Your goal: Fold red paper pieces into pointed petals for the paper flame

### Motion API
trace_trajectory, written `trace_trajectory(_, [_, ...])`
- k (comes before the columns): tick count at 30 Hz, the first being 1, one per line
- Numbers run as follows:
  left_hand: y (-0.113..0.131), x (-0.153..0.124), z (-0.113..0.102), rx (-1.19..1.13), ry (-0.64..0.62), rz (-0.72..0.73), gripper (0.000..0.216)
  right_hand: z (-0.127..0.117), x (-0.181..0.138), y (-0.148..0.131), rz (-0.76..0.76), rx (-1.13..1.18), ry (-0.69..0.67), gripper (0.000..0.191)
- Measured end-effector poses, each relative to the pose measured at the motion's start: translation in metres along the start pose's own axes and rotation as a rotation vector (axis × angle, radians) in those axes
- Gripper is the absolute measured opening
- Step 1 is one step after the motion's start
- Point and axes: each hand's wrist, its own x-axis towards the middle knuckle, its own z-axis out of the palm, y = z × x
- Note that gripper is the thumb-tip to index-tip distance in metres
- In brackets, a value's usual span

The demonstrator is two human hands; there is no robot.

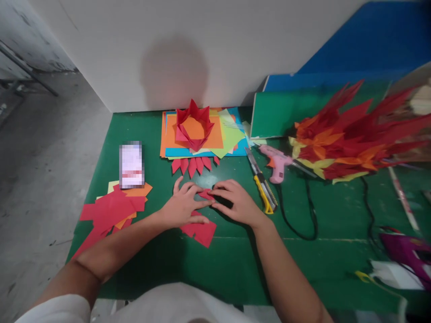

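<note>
A small piece of red folded paper [205, 194] lies low over the table between my hands. My left hand [182, 205] presses it with the fingertips, its little finger raised and thumb stretched out. From the other side, my right hand [237, 202] grips the piece between thumb and fingers. Under my left hand is a larger notched sheet of red paper [204, 232], partly covered. Just beyond my fingers, several folded red paper petals [191, 168] lie in a row. A ring of pointed red paper [211, 130] stands behind them on a stack of coloured sheets [171, 137].
On the green table [218, 273], a phone [131, 163] and red and orange paper scraps [114, 208] lie left. A yellow cutter knife [261, 185], pink glue gun [276, 162] with black cord, and red-orange paper flame shape [350, 139] are right. A white wall [235, 49] rises behind.
</note>
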Motion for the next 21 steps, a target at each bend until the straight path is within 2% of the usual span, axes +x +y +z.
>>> trace_trajectory(3, [-0.002,-0.002,-0.002,-0.033,0.004,-0.015,0.052,0.0,0.0,0.002,0.013,0.006,-0.02,0.032])
trace_trajectory(6, [-0.003,-0.002,-0.007,-0.134,0.018,-0.044,0.044,0.001,0.002,0.004,0.014,0.011,-0.007,0.024])
trace_trajectory(10, [-0.002,0.0,-0.011,-0.249,0.042,-0.194,0.03,0.001,0.003,0.006,-0.017,0.008,-0.008,0.022])
trace_trajectory(12, [0.0,0.001,-0.012,-0.254,0.056,-0.222,0.027,0.001,0.003,0.006,-0.022,0.002,-0.004,0.023])
trace_trajectory(21, [0.002,0.0,-0.01,-0.202,0.061,-0.157,0.033,0.005,0.004,0.007,-0.044,-0.067,0.032,0.028])
